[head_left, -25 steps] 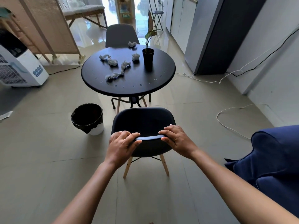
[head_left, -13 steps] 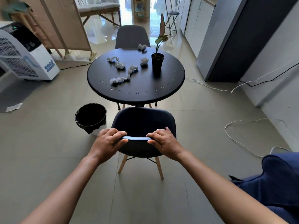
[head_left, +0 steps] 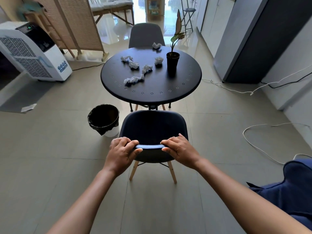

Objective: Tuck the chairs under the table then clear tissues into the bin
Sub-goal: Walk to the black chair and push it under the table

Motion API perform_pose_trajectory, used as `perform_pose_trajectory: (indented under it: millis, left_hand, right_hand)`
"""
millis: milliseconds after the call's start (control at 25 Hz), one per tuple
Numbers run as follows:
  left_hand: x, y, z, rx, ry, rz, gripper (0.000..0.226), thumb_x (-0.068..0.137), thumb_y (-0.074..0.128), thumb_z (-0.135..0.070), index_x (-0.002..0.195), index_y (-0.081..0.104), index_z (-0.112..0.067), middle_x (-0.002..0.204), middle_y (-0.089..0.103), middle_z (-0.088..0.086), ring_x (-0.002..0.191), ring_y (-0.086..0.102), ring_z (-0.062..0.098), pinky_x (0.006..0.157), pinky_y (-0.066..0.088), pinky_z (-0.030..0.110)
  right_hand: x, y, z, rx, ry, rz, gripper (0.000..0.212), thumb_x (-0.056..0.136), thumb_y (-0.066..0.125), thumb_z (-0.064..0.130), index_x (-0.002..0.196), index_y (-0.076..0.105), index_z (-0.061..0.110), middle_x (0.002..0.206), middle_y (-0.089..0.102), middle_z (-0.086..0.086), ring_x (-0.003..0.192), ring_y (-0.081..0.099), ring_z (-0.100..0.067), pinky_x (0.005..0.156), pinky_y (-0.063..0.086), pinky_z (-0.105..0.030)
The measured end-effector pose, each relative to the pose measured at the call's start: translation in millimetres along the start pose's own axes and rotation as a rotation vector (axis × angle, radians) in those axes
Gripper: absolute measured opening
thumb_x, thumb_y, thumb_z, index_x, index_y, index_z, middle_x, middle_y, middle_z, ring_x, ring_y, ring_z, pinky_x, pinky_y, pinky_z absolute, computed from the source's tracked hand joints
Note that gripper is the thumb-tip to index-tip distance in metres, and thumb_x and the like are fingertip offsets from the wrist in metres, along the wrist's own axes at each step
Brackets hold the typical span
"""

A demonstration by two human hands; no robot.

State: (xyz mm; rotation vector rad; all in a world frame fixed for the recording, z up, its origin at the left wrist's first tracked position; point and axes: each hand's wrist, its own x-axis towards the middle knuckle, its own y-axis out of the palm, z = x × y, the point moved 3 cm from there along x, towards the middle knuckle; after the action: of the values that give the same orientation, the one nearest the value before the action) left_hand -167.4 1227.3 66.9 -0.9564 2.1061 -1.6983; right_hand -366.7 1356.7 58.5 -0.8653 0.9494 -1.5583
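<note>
A dark chair (head_left: 152,127) with wooden legs stands in front of me, its seat front close to the round black table (head_left: 152,92). My left hand (head_left: 120,153) and my right hand (head_left: 181,150) both grip the top edge of its backrest. Several crumpled white tissues (head_left: 134,80) lie on the tabletop. A second grey chair (head_left: 146,35) stands at the table's far side. The bin (head_left: 103,119), lined with a black bag, sits on the floor left of the near chair.
A potted plant (head_left: 173,62) stands on the table's right part. A white air cooler (head_left: 32,51) is at the left, a grey fridge (head_left: 253,41) at the right. White cables (head_left: 249,132) trail over the floor on the right. Blue fabric (head_left: 293,186) fills the lower right corner.
The chair, held by both hands, has moved forward toward the table; its seat front now reaches the table's near edge. My view has moved closer too.
</note>
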Motion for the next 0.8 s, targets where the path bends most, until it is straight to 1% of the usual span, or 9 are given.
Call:
perform_pose_trajectory:
  millis: [160,240,320,400,440,560,680,800]
  left_hand:
    - [4.6,3.1,-12.3,-0.056,-0.054,0.049,0.082,0.081,0.010,-0.075,0.113,0.067,-0.026,0.100,0.063,0.001,0.105,0.053,0.023,0.103,0.034,0.040]
    - [14.9,6.0,-20.2,-0.084,-0.071,0.083,0.074,0.081,0.018,-0.074,0.117,0.063,-0.028,0.103,0.060,-0.001,0.109,0.049,0.021,0.106,0.029,0.037]
    - [27.4,11.3,-29.6,-0.112,-0.072,0.085,0.061,0.086,0.029,-0.068,0.119,0.061,-0.029,0.104,0.059,-0.001,0.111,0.048,0.020,0.108,0.026,0.037]
    - [41.5,17.4,-36.0,-0.149,-0.074,0.094,0.043,0.091,0.040,-0.056,0.120,0.060,-0.030,0.107,0.057,-0.002,0.113,0.045,0.020,0.109,0.024,0.039]
    - [48.3,20.3,-37.2,-0.164,-0.075,0.107,0.039,0.092,0.042,-0.053,0.120,0.059,-0.032,0.107,0.056,-0.002,0.114,0.044,0.019,0.110,0.024,0.040]
    - [65.8,24.5,-31.4,-0.195,-0.080,0.145,0.036,0.092,0.042,-0.053,0.120,0.057,-0.035,0.109,0.054,-0.003,0.116,0.041,0.020,0.112,0.022,0.043]
    - [81.5,25.7,-20.6,-0.205,-0.085,0.174,0.036,0.092,0.042,-0.055,0.119,0.057,-0.038,0.109,0.052,-0.003,0.117,0.038,0.020,0.110,0.022,0.042]
    - [95.7,25.4,-10.3,-0.193,-0.080,0.197,0.036,0.091,0.041,-0.055,0.119,0.056,-0.038,0.111,0.051,-0.002,0.117,0.037,0.021,0.113,0.022,0.043]
  right_hand:
    - [1.9,-15.1,-10.9,-0.016,0.000,0.053,0.045,0.094,0.040,0.046,0.130,0.056,0.023,0.118,0.064,-0.002,0.108,0.056,-0.019,0.110,0.033,-0.040]
    - [5.6,-23.2,-22.4,0.000,0.033,0.064,0.041,0.095,0.042,0.043,0.130,0.055,0.026,0.120,0.063,0.000,0.110,0.054,-0.018,0.106,0.037,-0.037]
    - [8.4,-30.8,-36.3,0.013,0.090,0.079,0.039,0.096,0.042,0.043,0.131,0.054,0.029,0.124,0.061,0.001,0.114,0.052,-0.019,0.101,0.041,-0.033]
    - [11.2,-36.1,-49.4,0.030,0.149,0.070,0.040,0.096,0.042,0.043,0.131,0.053,0.029,0.128,0.058,0.001,0.117,0.049,-0.019,0.099,0.041,-0.030]
    - [13.8,-38.0,-54.5,0.042,0.169,0.056,0.039,0.096,0.043,0.043,0.131,0.054,0.029,0.129,0.057,0.000,0.118,0.048,-0.019,0.099,0.040,-0.029]
    - [25.5,-39.4,-59.9,0.058,0.193,0.044,0.039,0.096,0.043,0.042,0.130,0.054,0.027,0.130,0.056,-0.001,0.120,0.047,-0.020,0.099,0.039,-0.029]
    - [39.7,-37.5,-62.4,0.086,0.204,0.036,0.038,0.096,0.044,0.043,0.129,0.055,0.027,0.128,0.057,0.000,0.119,0.047,-0.020,0.098,0.039,-0.029]
    - [52.8,-35.3,-63.4,0.132,0.223,0.024,0.038,0.095,0.045,0.043,0.127,0.056,0.027,0.127,0.057,0.000,0.120,0.045,-0.020,0.102,0.037,-0.031]
